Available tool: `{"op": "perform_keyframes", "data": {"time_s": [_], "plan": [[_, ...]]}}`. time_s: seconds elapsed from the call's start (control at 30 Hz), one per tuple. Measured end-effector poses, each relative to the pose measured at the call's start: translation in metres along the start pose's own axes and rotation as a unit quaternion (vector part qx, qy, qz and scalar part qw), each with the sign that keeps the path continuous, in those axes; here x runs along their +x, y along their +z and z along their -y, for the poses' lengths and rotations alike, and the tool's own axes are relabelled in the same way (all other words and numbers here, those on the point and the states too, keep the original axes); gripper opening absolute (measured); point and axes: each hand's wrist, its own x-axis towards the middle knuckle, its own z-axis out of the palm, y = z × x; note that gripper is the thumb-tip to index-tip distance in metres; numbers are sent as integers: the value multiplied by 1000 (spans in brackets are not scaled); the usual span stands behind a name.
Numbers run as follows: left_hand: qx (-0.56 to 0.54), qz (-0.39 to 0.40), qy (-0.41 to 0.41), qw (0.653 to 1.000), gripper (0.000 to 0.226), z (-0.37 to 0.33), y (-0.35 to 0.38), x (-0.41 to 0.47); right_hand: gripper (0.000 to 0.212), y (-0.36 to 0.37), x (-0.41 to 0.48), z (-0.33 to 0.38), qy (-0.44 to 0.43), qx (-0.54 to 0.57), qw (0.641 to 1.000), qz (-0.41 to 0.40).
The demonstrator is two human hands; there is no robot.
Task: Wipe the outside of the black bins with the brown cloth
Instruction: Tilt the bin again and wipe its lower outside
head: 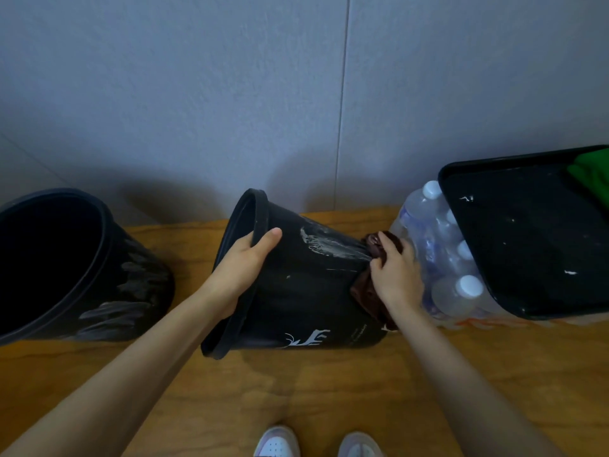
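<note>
Surroundings: a wooden floor (329, 390) meets a grey wall (230, 94) at the far side. The left bin (131, 291), black with pale smears on its outer wall, stands on the floor at far left, well apart from the work. At right, a shrink-wrapped pack of water bottles (438, 252) lies just beside the base of the middle bin (306, 291). A black rectangular container (527, 242) leans over the pack, with a green item (590, 173) at its far corner. Pale shoes (276, 443) show at the near edge.

The middle bin is tipped, mouth to the left, base to the right, its lower side on the floor. White streaks mark its upper wall.

The left hand (244, 262) grips the rim, thumb outside on the wall, fingers hidden inside.

The right hand (397, 275) is curled over the brown cloth (365, 291) and holds it bunched against the bin's wall near the base, close to the bottles.
</note>
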Motion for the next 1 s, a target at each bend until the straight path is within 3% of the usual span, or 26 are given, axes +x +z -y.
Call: {"op": "perform_keyframes", "data": {"time_s": [0.23,0.37,0.43,0.57,0.67,0.8,1.0], "plan": [[23,10,26,999,23,-1,5,-6,56,4,-40,109,-166,79,983,13],[27,16,21,999,23,-3,8,-8,54,6,-41,108,-210,77,975,-11],[24,18,20,999,23,-2,6,-8,54,7,-24,81,-184,49,982,-14],[27,32,27,999,19,2,4,-10,49,3,12,-1,-19,-42,999,5],[42,54,43,997,18,2,6,-11,46,1,17,-31,38,-48,998,16],[47,61,59,995,20,3,0,-13,47,13,5,-16,-9,-24,999,-20],[80,72,70,992,25,7,-1,-13,47,7,-24,92,-160,106,981,-34]]}}
